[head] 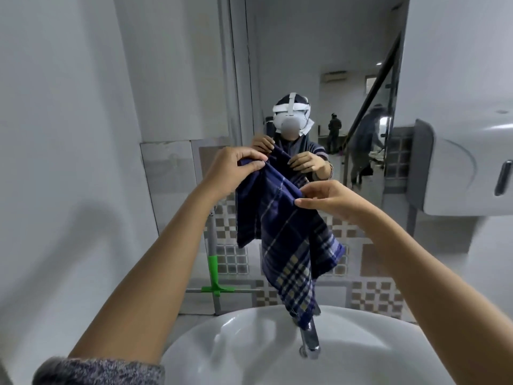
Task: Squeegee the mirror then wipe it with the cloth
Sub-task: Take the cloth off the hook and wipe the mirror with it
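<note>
A dark blue plaid cloth [286, 240] hangs in front of the mirror [313, 79], over the sink. My left hand [233, 168] pinches its upper left corner. My right hand [330, 200] pinches its upper edge a little lower and to the right. The cloth's bottom tip dangles onto the faucet. A squeegee with a green head [214, 276] leans upright against the tiled wall at the left of the sink, apart from both hands. The mirror reflects me holding the cloth.
A white sink [249, 343] with a chrome faucet [309, 340] lies directly below the cloth. A white paper dispenser [458, 168] juts from the right wall. A plain white wall stands on the left.
</note>
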Demonstrator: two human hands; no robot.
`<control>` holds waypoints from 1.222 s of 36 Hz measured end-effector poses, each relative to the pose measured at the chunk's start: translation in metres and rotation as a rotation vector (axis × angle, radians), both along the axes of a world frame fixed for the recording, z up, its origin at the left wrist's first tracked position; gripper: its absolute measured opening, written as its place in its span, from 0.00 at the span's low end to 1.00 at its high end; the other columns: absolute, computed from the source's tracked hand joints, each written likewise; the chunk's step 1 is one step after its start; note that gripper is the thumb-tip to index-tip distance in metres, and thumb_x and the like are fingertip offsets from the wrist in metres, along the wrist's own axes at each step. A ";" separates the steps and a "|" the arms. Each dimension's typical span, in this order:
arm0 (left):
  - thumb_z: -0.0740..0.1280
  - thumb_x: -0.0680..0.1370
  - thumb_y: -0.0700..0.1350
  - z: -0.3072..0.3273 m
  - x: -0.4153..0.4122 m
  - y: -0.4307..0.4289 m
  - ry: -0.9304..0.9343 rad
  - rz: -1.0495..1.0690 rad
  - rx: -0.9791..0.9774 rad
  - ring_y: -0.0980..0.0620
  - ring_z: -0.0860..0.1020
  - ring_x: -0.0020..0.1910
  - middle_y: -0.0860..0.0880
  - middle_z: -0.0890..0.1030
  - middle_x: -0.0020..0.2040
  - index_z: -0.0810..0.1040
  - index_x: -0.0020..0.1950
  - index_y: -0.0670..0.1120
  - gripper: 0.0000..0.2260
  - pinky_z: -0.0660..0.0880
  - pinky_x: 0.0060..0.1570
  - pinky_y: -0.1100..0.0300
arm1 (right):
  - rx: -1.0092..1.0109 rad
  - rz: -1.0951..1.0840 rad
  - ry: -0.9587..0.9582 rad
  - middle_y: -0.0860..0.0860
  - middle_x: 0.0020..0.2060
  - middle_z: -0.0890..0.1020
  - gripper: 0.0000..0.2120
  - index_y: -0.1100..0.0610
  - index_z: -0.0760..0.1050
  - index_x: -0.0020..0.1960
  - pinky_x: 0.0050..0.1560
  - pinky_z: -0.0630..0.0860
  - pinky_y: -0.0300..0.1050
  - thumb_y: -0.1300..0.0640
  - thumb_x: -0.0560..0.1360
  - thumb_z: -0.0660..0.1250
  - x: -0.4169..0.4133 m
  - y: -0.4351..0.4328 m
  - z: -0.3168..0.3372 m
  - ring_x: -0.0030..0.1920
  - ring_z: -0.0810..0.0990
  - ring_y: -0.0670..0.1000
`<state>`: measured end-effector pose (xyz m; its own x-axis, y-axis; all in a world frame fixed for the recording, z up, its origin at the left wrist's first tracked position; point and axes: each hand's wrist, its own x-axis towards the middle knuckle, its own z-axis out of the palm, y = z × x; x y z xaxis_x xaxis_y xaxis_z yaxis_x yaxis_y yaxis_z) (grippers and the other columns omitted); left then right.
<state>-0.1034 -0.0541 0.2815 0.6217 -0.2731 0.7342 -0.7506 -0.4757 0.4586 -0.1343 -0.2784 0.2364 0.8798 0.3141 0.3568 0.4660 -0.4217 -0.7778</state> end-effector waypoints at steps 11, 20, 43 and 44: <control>0.68 0.75 0.39 -0.035 -0.024 0.006 -0.065 0.181 -0.078 0.59 0.78 0.46 0.52 0.82 0.45 0.82 0.50 0.43 0.06 0.70 0.49 0.76 | -0.066 0.002 0.023 0.50 0.39 0.80 0.05 0.49 0.78 0.42 0.47 0.75 0.44 0.58 0.72 0.71 -0.004 -0.005 -0.057 0.39 0.77 0.47; 0.70 0.73 0.42 -0.057 -0.022 0.044 0.053 0.254 -0.037 0.62 0.78 0.43 0.52 0.82 0.46 0.83 0.50 0.43 0.07 0.73 0.50 0.67 | -0.068 -0.170 -0.084 0.50 0.35 0.79 0.02 0.53 0.78 0.45 0.36 0.69 0.38 0.58 0.74 0.69 0.012 -0.003 -0.061 0.34 0.74 0.47; 0.66 0.76 0.41 -0.069 0.018 0.070 0.253 0.211 0.087 0.54 0.79 0.46 0.48 0.82 0.47 0.81 0.52 0.45 0.07 0.74 0.42 0.66 | -0.176 -0.364 -0.139 0.47 0.33 0.79 0.03 0.55 0.80 0.46 0.33 0.69 0.35 0.57 0.73 0.70 0.024 0.002 -0.017 0.33 0.74 0.43; 0.68 0.75 0.42 -0.069 0.019 0.069 0.278 0.216 0.046 0.54 0.79 0.45 0.47 0.82 0.46 0.81 0.51 0.44 0.07 0.75 0.42 0.65 | -0.167 -0.396 -0.134 0.47 0.33 0.79 0.03 0.55 0.80 0.46 0.32 0.68 0.34 0.57 0.73 0.70 0.025 0.004 -0.016 0.33 0.74 0.43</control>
<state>-0.0840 0.0144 0.2125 0.8428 -0.1427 0.5190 -0.4803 -0.6347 0.6054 -0.1091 -0.2749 0.2207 0.8934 0.0251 0.4486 0.3350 -0.7026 -0.6278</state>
